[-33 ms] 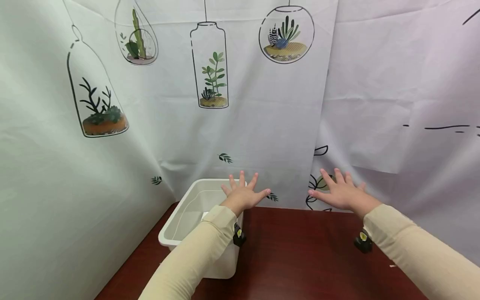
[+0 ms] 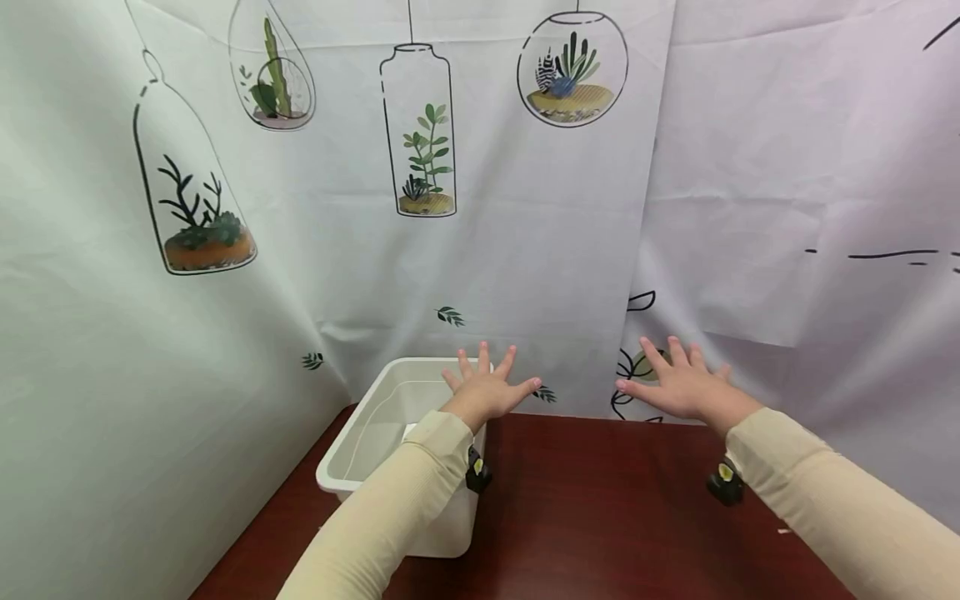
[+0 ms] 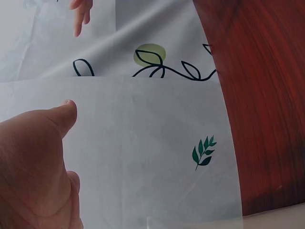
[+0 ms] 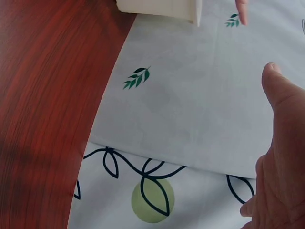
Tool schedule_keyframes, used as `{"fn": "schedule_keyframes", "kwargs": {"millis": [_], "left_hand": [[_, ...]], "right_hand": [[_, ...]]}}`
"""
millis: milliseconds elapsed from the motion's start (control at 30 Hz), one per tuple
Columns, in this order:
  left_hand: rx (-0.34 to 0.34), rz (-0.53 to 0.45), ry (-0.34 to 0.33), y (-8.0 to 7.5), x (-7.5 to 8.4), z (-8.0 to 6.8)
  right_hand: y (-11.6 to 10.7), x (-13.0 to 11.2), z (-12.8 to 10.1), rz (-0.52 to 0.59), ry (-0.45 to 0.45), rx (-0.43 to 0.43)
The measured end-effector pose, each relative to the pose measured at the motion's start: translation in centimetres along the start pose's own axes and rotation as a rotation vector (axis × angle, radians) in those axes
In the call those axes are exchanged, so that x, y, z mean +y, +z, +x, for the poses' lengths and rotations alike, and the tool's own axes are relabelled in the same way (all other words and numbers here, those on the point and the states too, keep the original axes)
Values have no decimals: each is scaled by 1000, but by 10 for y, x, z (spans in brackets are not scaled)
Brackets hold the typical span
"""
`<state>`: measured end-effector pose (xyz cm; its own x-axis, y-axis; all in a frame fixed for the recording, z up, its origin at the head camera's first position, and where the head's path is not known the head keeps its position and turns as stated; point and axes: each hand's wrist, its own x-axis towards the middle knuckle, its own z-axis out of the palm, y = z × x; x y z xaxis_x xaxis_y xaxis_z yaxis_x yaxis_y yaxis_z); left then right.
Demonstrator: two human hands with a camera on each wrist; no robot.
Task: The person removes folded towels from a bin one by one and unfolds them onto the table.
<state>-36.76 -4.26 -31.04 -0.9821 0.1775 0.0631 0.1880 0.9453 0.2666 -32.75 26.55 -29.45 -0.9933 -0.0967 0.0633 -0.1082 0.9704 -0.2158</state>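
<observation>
My left hand [image 2: 486, 392] is held out with its fingers spread, over the right rim of a white plastic bin [image 2: 360, 450]. Nothing is in it. Level with it on the right, my right hand [image 2: 684, 390] reaches forward, fingers also spread and holding nothing. Both hands hover above the dark red table [image 2: 585, 500], near its far edge. Something white [image 2: 408, 430] shows inside the bin, mostly hidden by the left forearm. In the left wrist view the left thumb [image 3: 66, 117] points up; the right thumb [image 4: 276, 83] shows in the right wrist view.
A white cloth [image 2: 525, 250] printed with hanging plant jars hangs behind the table and along its left side. The bin stands at the table's left. A small pale scrap [image 2: 784, 531] lies by the right forearm. Each wrist carries a black camera [image 2: 477, 472].
</observation>
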Motion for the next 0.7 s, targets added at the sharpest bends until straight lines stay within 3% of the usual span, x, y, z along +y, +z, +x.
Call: {"fn": "schedule_keyframes", "kwargs": {"millis": [467,700], "left_hand": [[45,4,22,-9,-2,-5],[81,-7,25,-24,-15,-8]], "right_hand": [[4,-20,1,29,-52,45],[15,-39,6,-12,-175,155]]}}
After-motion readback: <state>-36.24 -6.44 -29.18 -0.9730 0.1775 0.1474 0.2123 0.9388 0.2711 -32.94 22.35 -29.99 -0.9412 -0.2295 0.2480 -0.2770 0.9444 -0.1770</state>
